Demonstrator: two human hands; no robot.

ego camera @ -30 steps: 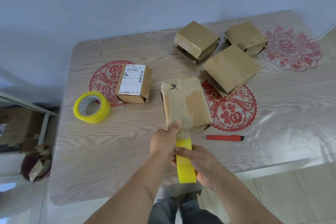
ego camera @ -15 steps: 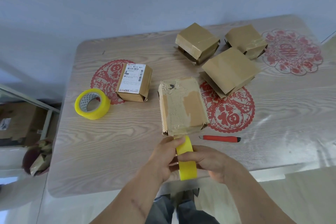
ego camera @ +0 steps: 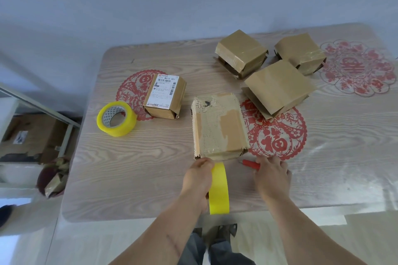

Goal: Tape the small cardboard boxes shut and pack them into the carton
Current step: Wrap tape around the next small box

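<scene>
The worn box (ego camera: pixel 219 127) lies in the middle of the table (ego camera: pixel 150 178), near the front edge. The left hand (ego camera: pixel 199 178) pinches a yellow tape strip (ego camera: pixel 218 189) just below the box's near side; the strip runs toward the table edge. The right hand (ego camera: pixel 272 175) rests with curled fingers on the red cutter (ego camera: pixel 251 164) beside the box; a firm grip I cannot confirm. A labelled box (ego camera: pixel 164 97) and the tape roll (ego camera: pixel 116 118) stand to the left, three taped boxes (ego camera: pixel 277 88) at the back right. Bare table lies on the left front.
</scene>
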